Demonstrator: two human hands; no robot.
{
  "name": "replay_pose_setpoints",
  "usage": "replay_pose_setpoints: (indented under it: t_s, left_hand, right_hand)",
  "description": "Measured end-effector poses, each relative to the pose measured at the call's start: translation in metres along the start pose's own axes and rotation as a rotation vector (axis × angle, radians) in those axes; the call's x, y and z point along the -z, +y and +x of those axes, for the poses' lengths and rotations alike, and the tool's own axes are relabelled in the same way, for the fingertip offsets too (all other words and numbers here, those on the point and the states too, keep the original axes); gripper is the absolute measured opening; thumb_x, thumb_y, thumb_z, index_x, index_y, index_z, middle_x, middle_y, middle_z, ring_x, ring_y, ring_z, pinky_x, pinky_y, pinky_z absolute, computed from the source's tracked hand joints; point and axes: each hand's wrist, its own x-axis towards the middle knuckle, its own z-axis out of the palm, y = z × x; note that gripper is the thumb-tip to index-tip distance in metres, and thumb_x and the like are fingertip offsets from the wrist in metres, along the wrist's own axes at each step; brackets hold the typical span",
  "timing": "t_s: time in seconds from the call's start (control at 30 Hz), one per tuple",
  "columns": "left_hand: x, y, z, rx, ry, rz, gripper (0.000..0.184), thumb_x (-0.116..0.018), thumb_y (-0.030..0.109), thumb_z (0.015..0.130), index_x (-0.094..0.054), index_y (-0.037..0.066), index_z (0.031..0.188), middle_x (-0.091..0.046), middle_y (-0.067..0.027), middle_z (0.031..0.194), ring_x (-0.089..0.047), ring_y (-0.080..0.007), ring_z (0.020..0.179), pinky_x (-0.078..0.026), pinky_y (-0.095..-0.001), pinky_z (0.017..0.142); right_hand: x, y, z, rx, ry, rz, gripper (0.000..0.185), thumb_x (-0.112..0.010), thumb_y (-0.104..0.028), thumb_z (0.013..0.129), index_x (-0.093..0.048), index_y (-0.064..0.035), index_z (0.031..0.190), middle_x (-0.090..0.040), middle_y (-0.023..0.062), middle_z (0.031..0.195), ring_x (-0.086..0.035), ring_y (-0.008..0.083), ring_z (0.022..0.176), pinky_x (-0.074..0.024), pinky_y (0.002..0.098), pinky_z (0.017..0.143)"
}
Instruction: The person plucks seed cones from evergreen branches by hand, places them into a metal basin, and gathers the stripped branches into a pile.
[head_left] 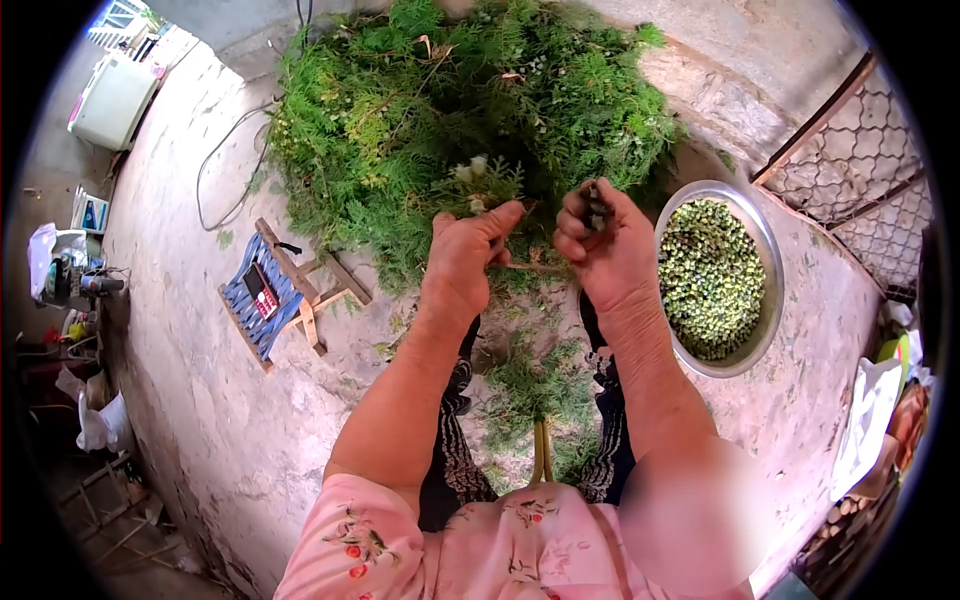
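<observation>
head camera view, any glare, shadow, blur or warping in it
Head view: fisheye bend with black corners; head view: floor washed out at upper left; head view: deep shadow amid the branches; head view: right arm runs into a blurred patch.

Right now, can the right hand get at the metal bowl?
Likely yes: the metal bowl sits just beside the right hand, with nothing visible blocking the way. The hand isn't free, though; it holds a small dark cluster.
</observation>
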Motion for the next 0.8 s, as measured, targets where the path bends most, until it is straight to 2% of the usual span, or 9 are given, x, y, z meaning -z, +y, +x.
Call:
replay_pose_setpoints:
  t_s: [0.13, 0.2, 0.23, 0.37, 0.43, 0.47, 0.53, 0.6, 0.8]
  left_hand:
    - [-0.015, 0.005, -0.013, -0.01, 0.093, 0.076, 0.015, -0.067, 0.012, 0.072, -0.055, 0.002, 0.071, -0.051, 0.0006, 0.062, -0.042, -0.01, 0.049, -0.034, -0.0256, 0.043]
    - [-0.014, 0.007, -0.016, -0.056, -0.072, 0.181, 0.011, -0.066, 0.012, 0.072, -0.061, 0.002, 0.075, -0.053, 0.0026, 0.061, -0.042, -0.0083, 0.05, -0.034, -0.0257, 0.044]
    - [-0.013, 0.008, -0.015, -0.056, -0.072, 0.181, 0.011, -0.066, 0.012, 0.072, -0.061, 0.002, 0.075, -0.053, 0.0026, 0.061, -0.042, -0.0083, 0.05, -0.034, -0.0257, 0.044]
    - [-0.013, 0.007, -0.014, -0.088, -0.236, 0.341, 0.012, -0.066, 0.011, 0.072, -0.063, 0.006, 0.082, -0.057, 0.0027, 0.065, -0.044, -0.0057, 0.05, -0.035, -0.0227, 0.043]
    - [-0.013, 0.004, -0.013, -0.13, -0.263, 0.352, 0.011, -0.067, 0.013, 0.073, -0.062, 0.006, 0.081, -0.056, 0.0039, 0.062, -0.042, -0.004, 0.046, -0.033, -0.0202, 0.041]
    - [-0.013, 0.003, -0.013, -0.166, -0.242, 0.466, 0.011, -0.066, 0.014, 0.074, -0.062, 0.006, 0.082, -0.057, 0.0034, 0.064, -0.043, -0.0035, 0.046, -0.034, -0.02, 0.04]
    - [-0.011, -0.003, -0.009, -0.203, -0.222, 0.579, 0.011, -0.066, 0.014, 0.075, -0.062, 0.006, 0.082, -0.057, 0.003, 0.065, -0.044, -0.0031, 0.047, -0.034, -0.0198, 0.04]
    - [-0.012, -0.008, -0.006, -0.502, -0.197, 0.455, 0.013, -0.065, 0.015, 0.077, -0.062, 0.005, 0.084, -0.059, 0.002, 0.068, -0.046, -0.0024, 0.05, -0.036, -0.0195, 0.041]
    - [-0.011, 0.0, -0.012, -0.401, -0.187, 0.32, 0.013, -0.064, 0.014, 0.078, -0.063, 0.004, 0.086, -0.058, 0.0024, 0.068, -0.047, -0.0022, 0.053, -0.035, -0.0179, 0.042]
  right_hand:
    - [-0.021, -0.004, -0.007, 0.11, 0.077, -0.164, 0.014, -0.051, -0.014, 0.085, -0.052, -0.0025, 0.092, -0.054, 0.0042, 0.072, -0.049, 0.0126, 0.058, -0.0353, 0.0244, 0.045]
    - [-0.015, -0.004, -0.006, 0.125, -0.034, -0.342, 0.018, -0.057, -0.011, 0.081, -0.057, -0.0012, 0.096, -0.054, 0.0023, 0.07, -0.049, 0.0084, 0.059, -0.0361, 0.0217, 0.046]
    - [-0.016, -0.004, -0.006, 0.125, -0.034, -0.342, 0.018, -0.057, -0.011, 0.081, -0.057, -0.0012, 0.096, -0.054, 0.0023, 0.07, -0.049, 0.0084, 0.059, -0.0361, 0.0217, 0.046]
    - [-0.015, 0.001, -0.004, 0.246, -0.067, -0.782, 0.019, -0.062, -0.008, 0.078, -0.061, -0.0011, 0.095, -0.056, 0.0011, 0.071, -0.047, 0.0038, 0.057, -0.0357, 0.0169, 0.045]
    - [-0.011, 0.005, 0.002, 0.423, -0.206, -0.927, 0.018, -0.062, -0.007, 0.078, -0.061, -0.0026, 0.095, -0.056, -0.0006, 0.071, -0.046, 0.0028, 0.055, -0.0358, 0.0151, 0.045]
    - [-0.01, 0.004, 0.001, 0.423, -0.205, -0.927, 0.018, -0.062, -0.007, 0.078, -0.061, -0.0026, 0.095, -0.056, -0.0006, 0.071, -0.046, 0.0028, 0.055, -0.0358, 0.0151, 0.045]
    - [-0.016, 0.002, -0.005, 0.207, -0.167, -0.753, 0.015, -0.06, -0.008, 0.079, -0.061, -0.0042, 0.094, -0.056, -0.0017, 0.071, -0.047, 0.0024, 0.056, -0.0369, 0.0151, 0.046]
    - [-0.012, 0.0, -0.003, 0.196, -0.128, -0.76, 0.014, -0.059, -0.01, 0.08, -0.061, -0.0038, 0.093, -0.056, -0.002, 0.072, -0.047, 0.0023, 0.056, -0.0368, 0.015, 0.046]
    - [-0.017, 0.005, -0.004, 0.191, -0.019, -0.778, 0.014, -0.056, -0.013, 0.083, -0.06, -0.0022, 0.09, -0.054, -0.0024, 0.066, -0.044, 0.0024, 0.052, -0.034, 0.0155, 0.043]
